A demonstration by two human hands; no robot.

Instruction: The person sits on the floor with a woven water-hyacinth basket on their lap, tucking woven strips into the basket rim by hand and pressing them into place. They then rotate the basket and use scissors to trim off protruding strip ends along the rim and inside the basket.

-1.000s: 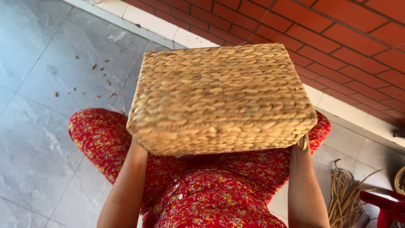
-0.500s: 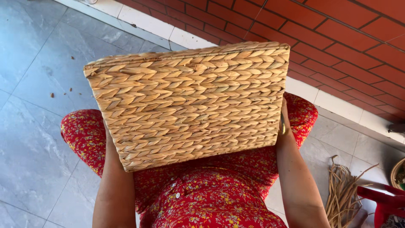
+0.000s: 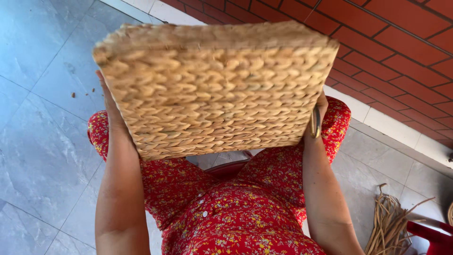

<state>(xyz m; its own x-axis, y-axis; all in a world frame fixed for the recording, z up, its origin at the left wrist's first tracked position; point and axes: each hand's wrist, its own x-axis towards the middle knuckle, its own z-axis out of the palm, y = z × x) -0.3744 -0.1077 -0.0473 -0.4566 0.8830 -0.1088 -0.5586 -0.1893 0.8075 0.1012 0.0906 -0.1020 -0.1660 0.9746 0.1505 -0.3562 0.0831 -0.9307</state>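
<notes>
Change: since half a second back the woven basket (image 3: 214, 89) has tipped further and come up closer to the camera, so its flat side now fills most of the view.
Lap: red floral dress (image 3: 240, 222) right below, person seated, knees spread under the basket.
Left hand (image 3: 109, 101): pressed flat on the basket's left end; the grip itself is mostly hidden behind the weave, but it's clearly bearing on it.
Right hand (image 3: 321, 111): clamped against the right end, a bangle (image 3: 315, 123) at the wrist.
Basket: held in the air between both palms, above the lap, tilted.
Tip: I'd reckon even pressure from both ends and slow turning is the way here, that weave looks slippery-ish.
Floor: grey tiles (image 3: 42, 141), a few crumbs of fibre (image 3: 80, 94), and a bundle of dried strands (image 3: 389, 222) off to the right.
Back: red brick wall (image 3: 391, 33).
</notes>
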